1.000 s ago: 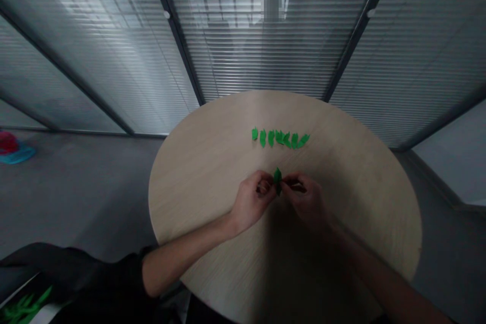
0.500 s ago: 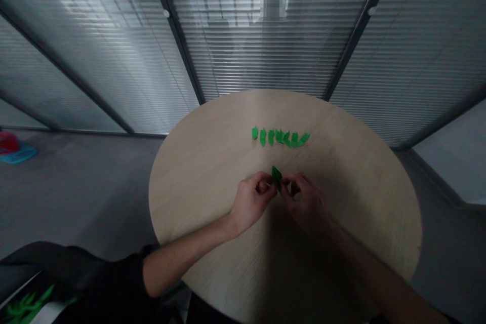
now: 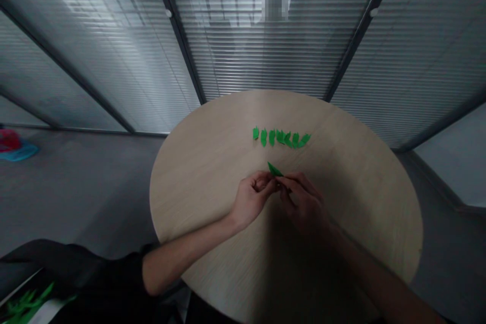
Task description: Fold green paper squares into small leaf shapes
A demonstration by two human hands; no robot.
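Between my two hands is a small green leaf-like piece (image 3: pixel 274 169), its pointed end sticking up and to the left. My left hand (image 3: pixel 252 197) pinches its lower part with thumb and forefinger, the other fingers curled. My right hand (image 3: pixel 304 201) is closed against it from the other side, fingertips touching those of the left hand. The lower end of the piece is hidden by the fingers. Beyond the hands, a row of several small green leaf-like pieces (image 3: pixel 272 137) lies on the round wooden table (image 3: pixel 197 172); those at the right touch or overlap.
Glass partitions with blinds (image 3: pixel 261 55) stand close behind the table. At the lower left, green leafy stuff (image 3: pixel 28 304) lies beside a white object (image 3: pixel 47 311). A red and blue object (image 3: pixel 17 149) rests on the floor at the far left.
The held green piece has turned, its tip now leaning further left. My right fingers have shifted over its upper side and stretched toward my left hand. The row stays put.
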